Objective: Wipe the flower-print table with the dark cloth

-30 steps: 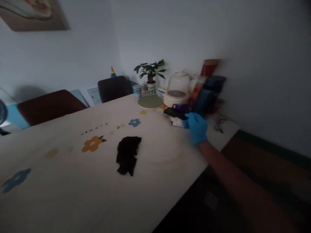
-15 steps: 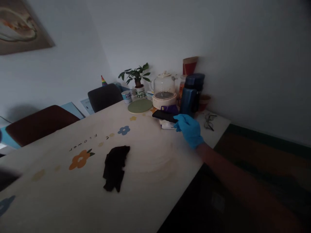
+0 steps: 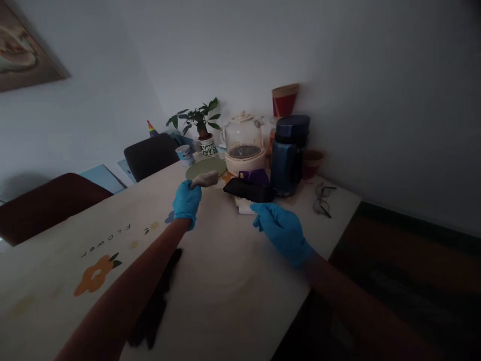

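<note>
Both my hands wear blue gloves. My left hand (image 3: 187, 201) is closed on a small pale crumpled cloth or tissue (image 3: 205, 179), held above the table (image 3: 233, 281) near a green round mat (image 3: 206, 167). My right hand (image 3: 280, 228) rests with fingers curled at a white pack (image 3: 245, 206) that lies under a flat black object (image 3: 247, 190); whether it grips the pack is unclear. A black cloth (image 3: 154, 306) lies on the table, partly hidden by my left forearm.
At the table's far corner stand a blue flask (image 3: 287, 153), a glass kettle (image 3: 243, 143), a purple box (image 3: 254, 175), a red cup (image 3: 284, 99), a potted plant (image 3: 201, 125), a small mug (image 3: 185, 154) and eyeglasses (image 3: 322, 198). Two dark chairs (image 3: 150, 154) stand behind.
My left hand has come into view holding the pale cloth over the table. My right hand stays at the white pack. The camera has swung right and closer.
</note>
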A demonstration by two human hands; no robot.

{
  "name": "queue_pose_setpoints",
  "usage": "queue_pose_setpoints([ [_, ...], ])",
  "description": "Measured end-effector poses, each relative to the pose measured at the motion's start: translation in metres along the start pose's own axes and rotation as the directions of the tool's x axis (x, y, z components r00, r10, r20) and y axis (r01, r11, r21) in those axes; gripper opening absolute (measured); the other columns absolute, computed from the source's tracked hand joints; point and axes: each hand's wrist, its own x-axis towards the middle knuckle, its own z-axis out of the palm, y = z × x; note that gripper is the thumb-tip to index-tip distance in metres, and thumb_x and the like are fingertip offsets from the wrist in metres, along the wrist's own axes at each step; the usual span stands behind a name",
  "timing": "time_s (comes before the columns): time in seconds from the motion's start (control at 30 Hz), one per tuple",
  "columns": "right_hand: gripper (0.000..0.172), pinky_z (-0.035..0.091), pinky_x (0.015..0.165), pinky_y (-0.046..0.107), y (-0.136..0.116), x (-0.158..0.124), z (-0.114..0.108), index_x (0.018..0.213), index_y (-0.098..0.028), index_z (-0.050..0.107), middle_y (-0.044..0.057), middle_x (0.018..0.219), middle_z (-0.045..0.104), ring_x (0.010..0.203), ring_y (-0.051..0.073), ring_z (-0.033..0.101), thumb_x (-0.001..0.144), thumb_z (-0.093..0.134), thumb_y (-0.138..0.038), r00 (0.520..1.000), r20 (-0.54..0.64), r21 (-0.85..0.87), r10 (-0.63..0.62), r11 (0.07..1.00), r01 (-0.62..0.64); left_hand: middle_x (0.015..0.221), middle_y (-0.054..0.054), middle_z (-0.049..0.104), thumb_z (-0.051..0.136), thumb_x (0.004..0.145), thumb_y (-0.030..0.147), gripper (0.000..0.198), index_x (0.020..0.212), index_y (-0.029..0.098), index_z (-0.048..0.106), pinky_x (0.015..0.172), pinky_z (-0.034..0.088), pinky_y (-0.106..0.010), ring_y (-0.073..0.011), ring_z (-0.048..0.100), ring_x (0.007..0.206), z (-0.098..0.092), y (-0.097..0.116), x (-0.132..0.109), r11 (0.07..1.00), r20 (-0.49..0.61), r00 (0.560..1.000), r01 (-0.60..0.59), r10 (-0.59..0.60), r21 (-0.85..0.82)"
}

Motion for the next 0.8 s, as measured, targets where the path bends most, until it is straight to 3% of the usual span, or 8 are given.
queue_pose_setpoints([
  [0.1,0.035,0.061,0.068,0.031,-0.006,-0.005,-0.005,0.096,-0.022,0.079,0.001,0.063,0.073,0.056,0.017,0.07,0.098,0.052,-0.044,0.999,0.033,-0.004,-0.036,0.999,0.036,0.114,-0.019,0.071,0.056,0.093,0.029,0.02,0.102,0.016,0.068,0.095,0.053,-0.041,-0.0322,0.068,0.112,0.024,-0.008,0.006,0.958,0.081,0.997,-0.038,0.015,0.286],
  [0.17,0.032,0.062,0.065,0.029,-0.008,-0.008,-0.007,0.096,-0.022,0.079,0.001,0.063,0.074,0.055,0.017,0.071,0.099,0.053,-0.04,0.995,0.063,0.005,-0.074,0.997,0.074,0.14,-0.024,0.063,0.063,0.09,0.03,0.038,0.124,0.015,0.066,0.108,0.05,-0.048,-0.0384,0.061,0.131,0.029,-0.01,0.009,0.916,0.127,0.985,-0.153,0.113,0.371],
  [0.23,0.031,0.062,0.064,0.028,-0.01,-0.01,-0.009,0.097,-0.022,0.08,0.0,0.064,0.075,0.053,0.016,0.071,0.1,0.053,-0.036,0.987,0.085,0.01,-0.136,0.991,0.135,0.155,-0.021,0.054,0.069,0.086,0.031,0.055,0.139,0.019,0.059,0.117,0.045,-0.051,-0.039,0.053,0.142,0.031,-0.009,0.016,0.866,0.23,0.94,-0.325,0.252,0.381],
  [0.3,0.031,0.063,0.066,0.028,-0.01,-0.012,-0.01,0.097,-0.022,0.081,0.0,0.065,0.076,0.053,0.015,0.071,0.1,0.052,-0.034,0.976,0.095,-0.001,-0.198,0.98,0.199,0.151,-0.014,0.058,0.068,0.085,0.026,0.049,0.133,0.025,0.062,0.119,0.045,-0.049,-0.0338,0.056,0.139,0.037,-0.006,0.028,0.829,0.389,0.863,-0.456,0.322,0.324],
  [0.37,0.033,0.064,0.069,0.029,-0.01,-0.015,-0.012,0.098,-0.023,0.082,-0.001,0.066,0.077,0.054,0.015,0.072,0.101,0.051,-0.032,0.968,0.106,-0.026,-0.227,0.973,0.231,0.138,-0.012,0.066,0.062,0.084,0.018,0.036,0.119,0.024,0.067,0.115,0.048,-0.045,-0.0293,0.062,0.128,0.045,-0.003,0.04,0.821,0.47,0.819,-0.494,0.329,0.287],
  [0.53,0.034,0.066,0.072,0.03,-0.014,-0.019,-0.016,0.105,-0.026,0.083,-0.002,0.07,0.079,0.058,0.015,0.074,0.103,0.05,-0.031,0.963,0.133,-0.049,-0.235,0.969,0.243,0.135,-0.012,0.07,0.054,0.08,0.007,0.042,0.115,0.021,0.073,0.121,0.044,-0.041,-0.0273,0.062,0.131,0.059,-0.008,0.06,0.804,0.491,0.8,-0.521,0.345,0.285],
  [0.67,0.034,0.067,0.075,0.032,-0.02,-0.02,-0.019,0.103,-0.027,0.083,-0.002,0.069,0.078,0.061,0.017,0.075,0.104,0.05,-0.033,0.973,0.094,-0.063,-0.211,0.974,0.217,0.154,-0.008,0.061,0.053,0.082,0.009,0.056,0.133,0.022,0.07,0.131,0.032,-0.041,-0.0258,0.052,0.147,0.054,-0.015,0.058,0.823,0.561,0.752,-0.53,0.346,0.204],
  [0.8,0.032,0.067,0.073,0.032,-0.024,-0.018,-0.021,0.099,-0.028,0.083,-0.002,0.068,0.077,0.061,0.017,0.075,0.103,0.052,-0.031,0.978,0.044,-0.04,-0.202,0.978,0.204,0.15,-0.005,0.065,0.052,0.08,0.008,0.054,0.125,0.024,0.076,0.131,0.033,-0.041,-0.0255,0.054,0.145,0.049,-0.016,0.048,0.779,0.609,0.676,-0.61,0.415,0.145],
])
